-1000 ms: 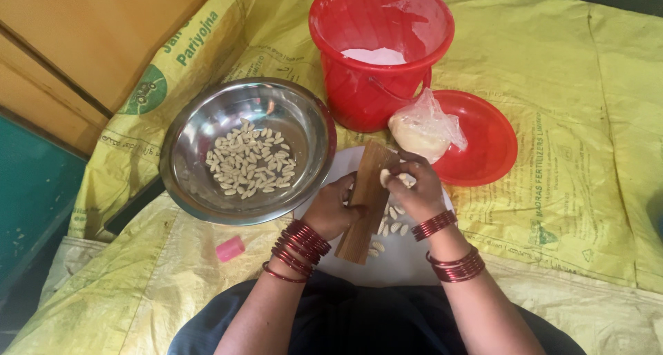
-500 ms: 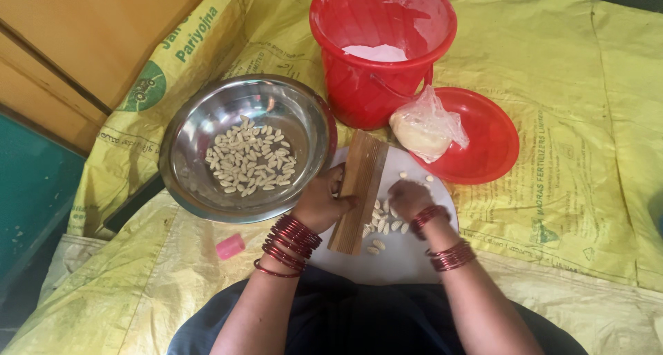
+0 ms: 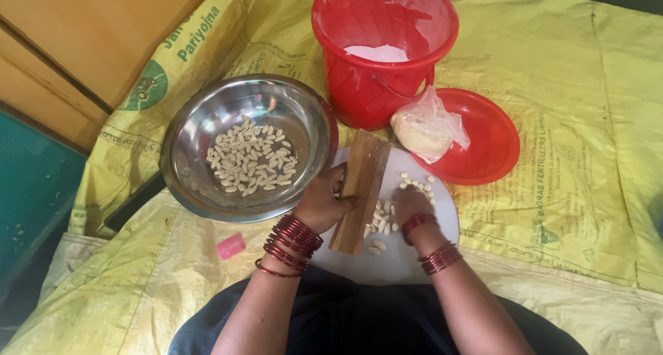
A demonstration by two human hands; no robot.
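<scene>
Since a second ago, your right hand (image 3: 413, 204) has dropped from the top of the wooden board (image 3: 360, 189) to the pale pieces (image 3: 384, 222) just right of it, fingers curled loosely over them. Your left hand (image 3: 323, 202) grips the board's left edge on the white plate (image 3: 407, 258). Left of the board sits the steel bowl (image 3: 207, 130).

Left hand (image 3: 323, 204): fingers curled in a grip, wrist bangled. Right hand (image 3: 412, 204): palm down, fingers bent, forearm angled inward.
</scene>
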